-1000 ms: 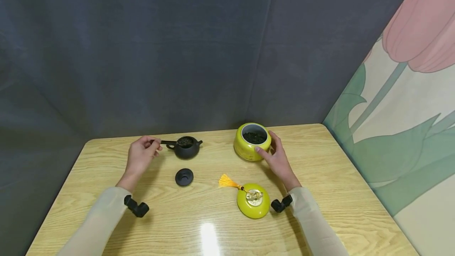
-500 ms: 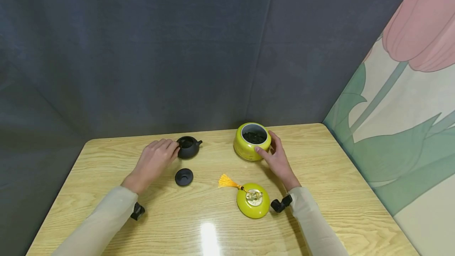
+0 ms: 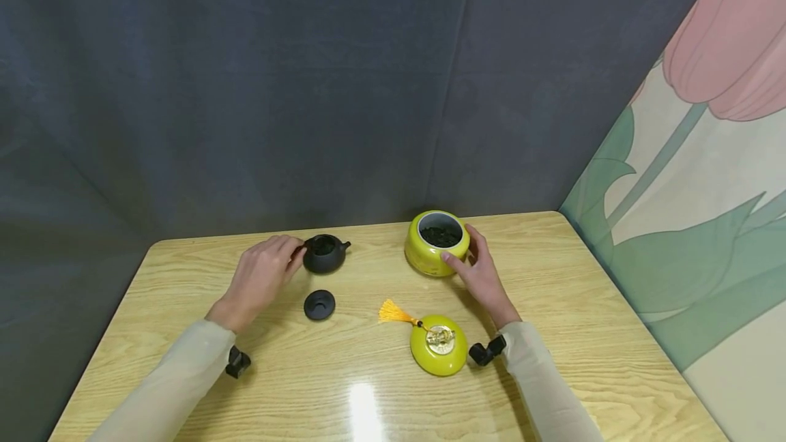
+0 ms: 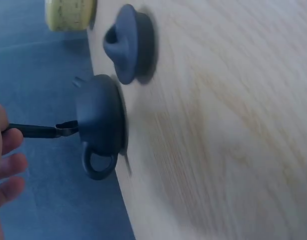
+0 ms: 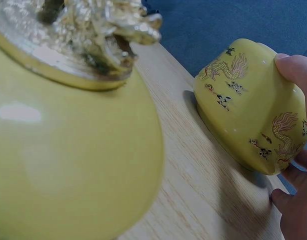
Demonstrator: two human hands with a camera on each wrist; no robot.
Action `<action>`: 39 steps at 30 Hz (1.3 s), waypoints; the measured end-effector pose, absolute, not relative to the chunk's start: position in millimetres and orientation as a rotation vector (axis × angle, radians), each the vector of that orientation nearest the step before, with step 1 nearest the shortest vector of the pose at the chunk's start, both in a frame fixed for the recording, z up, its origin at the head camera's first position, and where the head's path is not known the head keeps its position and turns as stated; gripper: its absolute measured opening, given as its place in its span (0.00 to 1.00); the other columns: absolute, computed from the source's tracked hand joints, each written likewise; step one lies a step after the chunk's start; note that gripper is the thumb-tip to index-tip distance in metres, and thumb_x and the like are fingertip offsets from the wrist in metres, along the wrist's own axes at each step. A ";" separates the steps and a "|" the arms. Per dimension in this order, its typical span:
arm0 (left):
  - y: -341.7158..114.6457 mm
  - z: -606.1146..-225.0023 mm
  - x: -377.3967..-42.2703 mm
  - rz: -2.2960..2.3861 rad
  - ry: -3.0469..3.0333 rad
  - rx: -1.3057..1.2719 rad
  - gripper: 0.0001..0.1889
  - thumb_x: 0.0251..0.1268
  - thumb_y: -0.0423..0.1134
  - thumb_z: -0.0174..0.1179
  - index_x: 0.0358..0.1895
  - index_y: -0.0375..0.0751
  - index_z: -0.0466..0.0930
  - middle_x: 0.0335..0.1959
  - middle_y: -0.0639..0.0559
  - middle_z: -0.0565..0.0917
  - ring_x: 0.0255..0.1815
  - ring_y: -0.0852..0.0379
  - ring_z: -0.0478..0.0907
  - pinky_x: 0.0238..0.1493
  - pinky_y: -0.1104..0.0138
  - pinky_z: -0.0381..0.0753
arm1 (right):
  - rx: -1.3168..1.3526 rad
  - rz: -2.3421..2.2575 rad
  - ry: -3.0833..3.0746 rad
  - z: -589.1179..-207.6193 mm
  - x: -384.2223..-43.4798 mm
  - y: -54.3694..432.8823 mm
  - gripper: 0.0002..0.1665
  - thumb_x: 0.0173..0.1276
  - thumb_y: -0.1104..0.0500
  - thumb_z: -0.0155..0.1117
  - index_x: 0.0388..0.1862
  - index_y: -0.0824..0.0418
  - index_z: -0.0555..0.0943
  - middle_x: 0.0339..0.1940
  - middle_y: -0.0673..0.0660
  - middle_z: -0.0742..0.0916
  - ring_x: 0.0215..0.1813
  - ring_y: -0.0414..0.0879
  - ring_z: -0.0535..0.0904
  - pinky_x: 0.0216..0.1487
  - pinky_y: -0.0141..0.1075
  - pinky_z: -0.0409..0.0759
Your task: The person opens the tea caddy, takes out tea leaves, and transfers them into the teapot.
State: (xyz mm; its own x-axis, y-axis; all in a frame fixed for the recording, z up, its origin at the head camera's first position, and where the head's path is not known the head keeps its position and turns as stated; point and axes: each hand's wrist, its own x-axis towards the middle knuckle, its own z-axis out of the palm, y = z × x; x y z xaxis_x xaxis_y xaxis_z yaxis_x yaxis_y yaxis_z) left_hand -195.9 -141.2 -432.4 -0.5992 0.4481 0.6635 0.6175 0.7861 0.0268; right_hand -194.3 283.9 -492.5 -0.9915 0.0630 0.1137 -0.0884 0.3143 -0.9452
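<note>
My left hand (image 3: 260, 275) pinches a slim black tea scoop (image 4: 38, 131), seen best in the left wrist view. The scoop's tip is right at the mouth of a small dark teapot (image 3: 324, 262), which stands upright with dark tea leaves inside. My right hand (image 3: 481, 277) grips the right side of a yellow tea jar (image 3: 422, 256), thumb at the front near the rim. Dark tea leaves (image 3: 439, 236) show in the open jar. In the right wrist view the jar wall (image 5: 243, 110) bears dragon patterns.
The teapot's round lid (image 3: 319, 305) lies in front of the teapot. Nearer me on the wooden table (image 3: 295, 387) lies the yellow jar lid (image 3: 437, 360), with a gold figure and an orange tassel (image 3: 393, 312). A dark curtain (image 3: 307, 87) hangs behind.
My left hand has moved right, close to the teapot, and turned back-up with the scoop; over the last half second it drew slightly left. The right hand and jar stay put.
</note>
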 end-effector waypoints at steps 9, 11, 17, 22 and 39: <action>-147.6 -426.6 -191.0 -0.829 -2.487 -0.404 0.07 0.79 0.40 0.64 0.48 0.41 0.86 0.29 0.48 0.88 0.26 0.58 0.78 0.26 0.69 0.72 | 0.022 1.783 -2.436 -489.3 -192.1 282.8 0.53 0.77 0.54 0.70 0.89 0.57 0.50 0.88 0.66 0.62 0.89 0.63 0.54 0.90 0.61 0.49; -150.0 -425.7 -191.3 -0.934 -2.501 -0.338 0.08 0.80 0.41 0.63 0.49 0.41 0.86 0.31 0.47 0.89 0.27 0.58 0.78 0.27 0.70 0.73 | 0.024 1.783 -2.438 -488.2 -191.4 282.6 0.52 0.78 0.53 0.69 0.89 0.57 0.49 0.88 0.66 0.61 0.90 0.63 0.54 0.90 0.60 0.48; -156.2 -424.0 -190.9 -1.185 -2.502 -0.215 0.11 0.82 0.44 0.61 0.49 0.40 0.86 0.36 0.44 0.91 0.29 0.64 0.80 0.27 0.73 0.79 | 0.026 1.801 -2.437 -487.3 -191.5 283.1 0.52 0.78 0.53 0.69 0.89 0.55 0.49 0.89 0.65 0.60 0.90 0.61 0.54 0.91 0.59 0.47; -162.1 -422.8 -190.1 -1.477 -2.472 -0.064 0.14 0.82 0.46 0.60 0.52 0.37 0.84 0.35 0.49 0.90 0.29 0.68 0.82 0.30 0.73 0.83 | 0.017 1.809 -2.439 -487.4 -192.5 283.2 0.53 0.78 0.53 0.69 0.89 0.55 0.49 0.89 0.64 0.60 0.90 0.61 0.53 0.91 0.58 0.47; -194.6 -430.3 -178.4 -2.184 -1.955 0.448 0.05 0.82 0.40 0.60 0.49 0.44 0.83 0.27 0.65 0.88 0.27 0.67 0.83 0.29 0.74 0.81 | -0.002 1.747 -2.464 -489.6 -193.6 283.4 0.53 0.77 0.52 0.70 0.89 0.56 0.50 0.88 0.65 0.62 0.90 0.62 0.55 0.90 0.60 0.50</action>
